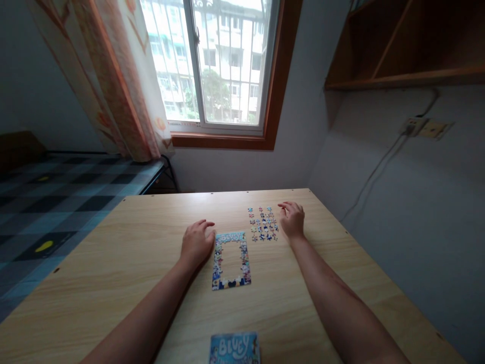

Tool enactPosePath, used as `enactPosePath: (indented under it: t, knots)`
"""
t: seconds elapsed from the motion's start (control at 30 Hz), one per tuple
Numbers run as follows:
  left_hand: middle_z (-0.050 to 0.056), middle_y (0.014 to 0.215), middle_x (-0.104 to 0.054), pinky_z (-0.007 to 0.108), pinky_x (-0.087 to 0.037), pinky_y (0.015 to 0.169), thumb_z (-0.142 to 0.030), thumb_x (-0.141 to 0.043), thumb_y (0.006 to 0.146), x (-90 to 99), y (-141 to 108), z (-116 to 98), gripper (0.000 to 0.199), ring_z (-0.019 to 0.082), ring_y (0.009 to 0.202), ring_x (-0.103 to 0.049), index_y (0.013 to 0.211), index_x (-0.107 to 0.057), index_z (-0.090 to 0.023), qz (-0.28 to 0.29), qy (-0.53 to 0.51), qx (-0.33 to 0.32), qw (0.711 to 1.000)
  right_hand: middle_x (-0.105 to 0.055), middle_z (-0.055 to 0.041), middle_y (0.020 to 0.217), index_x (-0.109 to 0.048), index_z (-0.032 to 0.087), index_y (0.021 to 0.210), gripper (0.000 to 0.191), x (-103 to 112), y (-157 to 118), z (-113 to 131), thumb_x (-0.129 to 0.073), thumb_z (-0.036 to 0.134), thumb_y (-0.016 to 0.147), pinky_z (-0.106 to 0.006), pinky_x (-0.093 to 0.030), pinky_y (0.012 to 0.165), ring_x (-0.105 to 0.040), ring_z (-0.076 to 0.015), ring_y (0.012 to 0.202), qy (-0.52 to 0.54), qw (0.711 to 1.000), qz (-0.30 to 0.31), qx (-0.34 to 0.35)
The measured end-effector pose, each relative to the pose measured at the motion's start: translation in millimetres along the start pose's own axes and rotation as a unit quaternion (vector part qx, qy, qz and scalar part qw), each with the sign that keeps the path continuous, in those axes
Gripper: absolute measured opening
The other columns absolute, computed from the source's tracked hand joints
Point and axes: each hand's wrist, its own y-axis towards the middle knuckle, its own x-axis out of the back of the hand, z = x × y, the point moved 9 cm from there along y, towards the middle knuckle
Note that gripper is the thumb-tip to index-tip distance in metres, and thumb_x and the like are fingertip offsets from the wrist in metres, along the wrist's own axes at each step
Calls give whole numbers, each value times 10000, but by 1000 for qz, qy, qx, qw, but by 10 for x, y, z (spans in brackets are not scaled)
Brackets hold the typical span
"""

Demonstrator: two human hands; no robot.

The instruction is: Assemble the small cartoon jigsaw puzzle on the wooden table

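On the wooden table lies a puzzle frame (217,260), its border joined into a rectangle with bare wood showing inside. Several loose puzzle pieces (264,228) are spread in rough rows to the right of its upper part. My left hand (197,240) rests at the frame's upper left corner, fingers apart and nothing in them. Just right of the loose pieces, my right hand (292,218) lies on the table with its fingers apart, holding nothing. A blue box (235,349) with "BLUEY" lettering sits at the bottom of the view, partly cut off.
The wooden table (125,242) reaches toward a window (227,65) with a curtain (125,86). A bed with a checked cover (76,187) stands at the left. On the right wall are a shelf (409,78) and a socket with a cable (417,126).
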Motion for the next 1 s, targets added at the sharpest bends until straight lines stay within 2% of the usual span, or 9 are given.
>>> enactPosePath:
  t: [0.1, 0.2, 0.33, 0.43, 0.67, 0.73, 0.87, 1.0]
  knots:
    - [110, 1283, -679, 463, -410, 1124, -350, -506, 861, 3, -1, -3, 356, 303, 1250, -575, 1098, -737, -218, -1, 3, 2, 1000, -715, -88, 1089, -789, 222, 946, 295, -18, -25, 159, -527, 145, 832, -426, -416, 1039, -579, -274, 1106, -19, 999, 8, 49]
    - [122, 1295, -672, 471, -400, 1131, -359, -498, 866, 3, -5, -1, 369, 313, 1274, -557, 1100, -739, -207, -1, 3, 6, 1000, -709, -84, 1105, -794, 225, 940, 384, 18, -10, 165, -473, 78, 789, -432, -401, 1070, -567, -270, 1147, -13, 998, -7, 65]
    - [132, 1294, -671, 470, -401, 1129, -359, -489, 872, 0, -4, -4, 372, 311, 1278, -555, 1099, -737, -200, -5, 5, 3, 1000, -711, -109, 1095, -796, 203, 915, 447, 119, 43, -161, -418, 51, 729, -444, -399, 1092, -584, -270, 1152, 27, 998, -55, -27]
    - [121, 1282, -677, 460, -407, 1124, -350, -491, 869, -3, 2, -5, 358, 301, 1269, -565, 1088, -736, -210, -6, 11, -4, 1000, -716, -126, 1080, -790, 183, 901, 460, 128, 44, -385, -395, 61, 698, -447, -425, 1067, -609, -274, 1121, 47, 992, -68, -92]
    - [117, 1271, -683, 465, -401, 1131, -363, -480, 874, -18, 3, 6, 364, 307, 1276, -558, 1088, -734, -212, -4, 12, -5, 1000, -722, -117, 1114, -771, 182, 907, 447, 77, 34, -461, -392, 83, 693, -425, -426, 1079, -615, -265, 1146, 41, 989, -50, -133]
    - [119, 1261, -687, 469, -397, 1133, -363, -478, 875, -20, 2, 7, 367, 310, 1279, -554, 1090, -732, -208, -2, 10, -4, 1000, -723, -128, 1118, -769, 163, 932, 429, 67, 60, -445, -397, 97, 729, -400, -443, 1056, -627, -260, 1122, 33, 989, -27, -140]
    - [120, 1261, -687, 466, -392, 1136, -362, -476, 878, -19, 0, 8, 368, 306, 1280, -553, 1088, -733, -205, 1, 6, -5, 1000, -755, -103, 1011, -765, 158, 1046, 348, 19, 142, -423, -492, 206, 835, -331, -528, 837, -684, -223, 848, 20, 985, 76, -151]
    - [128, 1282, -676, 471, -392, 1135, -358, -478, 875, -16, 1, 17, 369, 309, 1277, -552, 1090, -733, -201, -2, 4, -2, 1000, -765, -52, 790, -797, 192, 853, 156, -67, 145, -407, -689, 262, 764, -288, -508, 685, -685, -207, 699, 0, 963, 225, -151]
